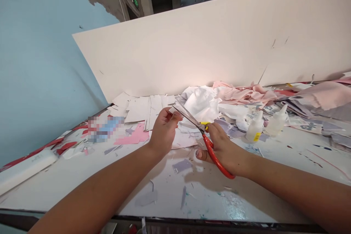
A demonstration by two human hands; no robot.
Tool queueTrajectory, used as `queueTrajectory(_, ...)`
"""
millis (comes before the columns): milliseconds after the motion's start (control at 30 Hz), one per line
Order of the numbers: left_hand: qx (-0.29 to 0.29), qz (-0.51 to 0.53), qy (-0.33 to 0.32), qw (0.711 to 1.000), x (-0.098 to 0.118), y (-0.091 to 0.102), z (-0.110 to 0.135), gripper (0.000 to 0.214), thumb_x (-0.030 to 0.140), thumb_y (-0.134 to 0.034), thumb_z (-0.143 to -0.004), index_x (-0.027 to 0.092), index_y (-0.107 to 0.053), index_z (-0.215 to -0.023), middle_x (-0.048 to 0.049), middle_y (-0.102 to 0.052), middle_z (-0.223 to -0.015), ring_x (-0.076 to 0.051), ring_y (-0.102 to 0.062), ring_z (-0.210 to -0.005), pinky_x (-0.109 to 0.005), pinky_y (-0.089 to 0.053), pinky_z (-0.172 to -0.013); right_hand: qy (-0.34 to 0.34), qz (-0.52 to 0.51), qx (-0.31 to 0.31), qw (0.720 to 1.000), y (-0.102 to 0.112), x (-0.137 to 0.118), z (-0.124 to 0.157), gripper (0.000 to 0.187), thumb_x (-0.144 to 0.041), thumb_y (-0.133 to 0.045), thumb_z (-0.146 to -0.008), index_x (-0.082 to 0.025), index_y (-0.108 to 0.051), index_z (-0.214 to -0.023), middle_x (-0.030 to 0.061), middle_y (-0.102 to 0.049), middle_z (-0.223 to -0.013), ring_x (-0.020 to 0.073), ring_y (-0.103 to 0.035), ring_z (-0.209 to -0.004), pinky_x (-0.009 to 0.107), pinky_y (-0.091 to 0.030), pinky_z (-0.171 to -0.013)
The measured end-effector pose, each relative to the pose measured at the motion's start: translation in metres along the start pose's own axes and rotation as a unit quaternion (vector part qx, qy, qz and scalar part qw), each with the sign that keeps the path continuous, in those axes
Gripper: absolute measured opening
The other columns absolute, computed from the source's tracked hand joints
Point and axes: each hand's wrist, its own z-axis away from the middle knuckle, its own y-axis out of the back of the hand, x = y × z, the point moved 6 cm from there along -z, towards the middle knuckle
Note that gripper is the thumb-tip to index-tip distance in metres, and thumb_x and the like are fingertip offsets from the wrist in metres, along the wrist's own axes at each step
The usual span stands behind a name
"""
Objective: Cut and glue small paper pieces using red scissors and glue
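My right hand (225, 150) is closed round the red handles of a pair of scissors (204, 135), whose metal blades point up and left. My left hand (163, 130) pinches a small white paper piece (174, 109) at the blade tips. Both hands hover above a white, stained table (192, 190), near its middle.
A pile of cut white paper pieces (142, 109) lies behind my left hand, with a pink scrap (134, 136) beside it. Crumpled white and pink fabric (241, 95) is heaped to the right. Two small glue bottles (256, 128) stand right of the scissors. A tall white board (219, 44) backs the table.
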Motion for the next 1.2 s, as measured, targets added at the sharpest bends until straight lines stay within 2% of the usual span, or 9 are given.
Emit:
queueTrajectory(200,-0.009,0.0,0.004,1.0,-0.001,-0.002,0.002,0.013,0.032,-0.06,-0.071,0.021,-0.053,-0.074,0.0026,-0.056,-0.07,-0.01,-0.048,-0.068,-0.021,-0.034,-0.059,0.005,-0.001,0.001,1.0,0.0,-0.002,-0.001,0.042,-0.056,-0.055,-0.067,-0.022,-0.039,-0.087,0.0076,-0.041,-0.094,0.0252,-0.041,-0.096,0.043,-0.037,-0.085)
queueTrajectory(433,0.004,0.0,-0.003,1.0,-0.002,0.001,0.001,0.012,0.028,-0.061,-0.07,0.021,-0.053,-0.075,0.0029,-0.055,-0.071,-0.009,-0.048,-0.068,-0.021,-0.035,-0.06,-0.005,-0.024,0.002,1.0,-0.006,0.005,0.001,0.045,-0.055,-0.055,-0.069,-0.021,-0.04,-0.094,0.0069,-0.042,-0.096,0.0243,-0.043,-0.096,0.04,-0.039,-0.082)
queueTrajectory(767,-0.022,0.006,0.001,1.0,-0.004,-0.006,0.005,0.016,0.032,-0.062,-0.071,0.02,-0.054,-0.077,0.0036,-0.055,-0.068,-0.008,-0.05,-0.066,-0.02,-0.034,-0.059,-0.018,-0.076,-0.003,0.997,-0.008,0.008,0.001,0.047,-0.056,-0.053,-0.07,-0.021,-0.041,-0.099,0.0074,-0.044,-0.097,0.0251,-0.044,-0.096,0.041,-0.041,-0.079)
queueTrajectory(933,-0.023,0.008,0.001,1.0,-0.005,-0.006,0.005,0.015,0.032,-0.062,-0.071,0.02,-0.053,-0.075,0.0039,-0.055,-0.066,-0.007,-0.049,-0.063,-0.02,-0.034,-0.058,-0.035,-0.108,0.012,0.993,-0.005,0.007,0.001,0.044,-0.059,-0.047,-0.072,-0.02,-0.044,-0.092,0.008,-0.049,-0.091,0.0241,-0.047,-0.086,0.042,-0.043,-0.073)
queueTrajectory(1133,-0.028,0.012,0.004,1.0,-0.005,-0.006,0.005,0.016,0.033,-0.062,-0.071,0.02,-0.053,-0.075,0.0041,-0.055,-0.067,-0.007,-0.05,-0.064,-0.02,-0.035,-0.058,-0.033,-0.131,-0.012,0.991,-0.004,0.001,0.001,0.035,-0.056,-0.038,-0.079,-0.021,-0.043,-0.081,0.0032,-0.05,-0.078,0.018,-0.048,-0.069,0.035,-0.045,-0.06)
queueTrajectory(1200,-0.027,0.014,0.006,1.0,-0.005,-0.006,0.005,0.017,0.033,-0.063,-0.071,0.02,-0.054,-0.076,0.004,-0.055,-0.067,-0.007,-0.05,-0.065,-0.019,-0.036,-0.059,-0.03,-0.136,0.012,0.99,-0.001,0.001,0.001,0.034,-0.054,-0.041,-0.078,-0.021,-0.045,-0.078,0.0024,-0.052,-0.076,0.0175,-0.048,-0.068,0.034,-0.045,-0.059)
